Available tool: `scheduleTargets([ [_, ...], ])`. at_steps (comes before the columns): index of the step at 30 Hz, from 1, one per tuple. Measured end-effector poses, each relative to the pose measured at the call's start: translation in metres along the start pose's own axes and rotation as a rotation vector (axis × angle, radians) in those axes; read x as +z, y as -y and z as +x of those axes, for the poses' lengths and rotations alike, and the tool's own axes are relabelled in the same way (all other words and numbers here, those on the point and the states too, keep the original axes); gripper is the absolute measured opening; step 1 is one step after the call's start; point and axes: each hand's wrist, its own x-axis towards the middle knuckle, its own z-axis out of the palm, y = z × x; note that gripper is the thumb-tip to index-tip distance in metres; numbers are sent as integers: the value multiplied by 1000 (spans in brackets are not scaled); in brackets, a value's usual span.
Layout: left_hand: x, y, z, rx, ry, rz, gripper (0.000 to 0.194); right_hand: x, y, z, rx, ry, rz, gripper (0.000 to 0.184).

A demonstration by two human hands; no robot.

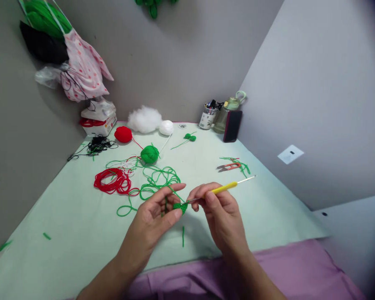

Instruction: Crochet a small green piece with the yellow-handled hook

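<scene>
Between thumb and fingers, my left hand [156, 221] pinches a small green crochet piece [180, 207]. Its index finger is stretched out, with green yarn running over it. My right hand [220, 212] grips a crochet hook [226, 188] with a yellow handle and a metal tip at each end. The near tip meets the green piece; whether it is through a stitch, I cannot tell. Loose green yarn [158, 179] lies in loops behind my left hand, close to a green yarn ball [149, 154]. A short green yarn scrap [183, 236] lies below the hands.
Red yarn coils [111, 181], a red ball [123, 134], a white ball [166, 127], stuffing [144, 118] and tangled black yarn [100, 144] lie at left and back. Thread snips [229, 167] lie at right. A phone [233, 126], bottle [221, 118] and pen cup [207, 117] stand by the wall.
</scene>
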Motion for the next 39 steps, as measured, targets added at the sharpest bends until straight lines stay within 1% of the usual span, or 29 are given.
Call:
scheduleTargets([
  [3, -4, 2, 1, 3, 0, 30, 41, 1, 5, -2, -52, 30, -95, 22],
  [6, -6, 3, 1, 39, -17, 87, 40, 1, 12, -4, -190, 67, -311, 22],
  [8, -4, 4, 0, 78, -37, 105, 36, 1, 15, -7, -329, 120, -482, 21],
  [10, 1, 6, -1, 110, -76, 97, 34, 1, 15, -9, -513, 173, -685, 20],
  [11, 3, 7, -2, 112, -92, 72, 37, 0, 14, -11, -613, 190, -796, 21],
  [13, 7, 8, -2, 58, -86, -36, 47, 0, 10, -14, -782, 203, -990, 23],
  [14, 7, 7, -1, 2, -56, -109, 50, 0, 8, -16, -829, 197, -1039, 26],
  [15, 7, 6, 0, -60, -17, -181, 52, 0, 7, -16, -841, 186, -1029, 28],
  [16, 7, 4, 1, -112, 13, -246, 50, 0, 5, -17, -813, 169, -967, 30],
  [18, 4, -2, 4, -158, 29, -332, 41, 0, 4, -15, -658, 81, -710, 29],
  [20, 2, -6, 6, -122, 17, -362, 36, 0, 5, -12, -460, 3, -416, 26],
  [22, 2, -7, 5, -86, 43, -344, 37, 2, 5, -7, -317, 20, -230, 23],
  [25, 2, -2, 2, -76, 123, -297, 40, 4, 3, -2, -228, 98, -169, 18],
  [27, 2, 3, 0, -73, 135, -269, 43, 5, 1, -2, -185, 75, -159, 18],
  [31, 1, 6, 3, -54, 80, -171, 47, 2, -2, -5, -103, 28, -109, 16],
  [34, 1, 5, 5, -39, 46, -109, 50, -2, -3, -7, -68, 31, -97, 17],
  [39, -2, 5, 4, -39, 21, -76, 54, -4, -2, -6, -30, 47, -21, 21],
])
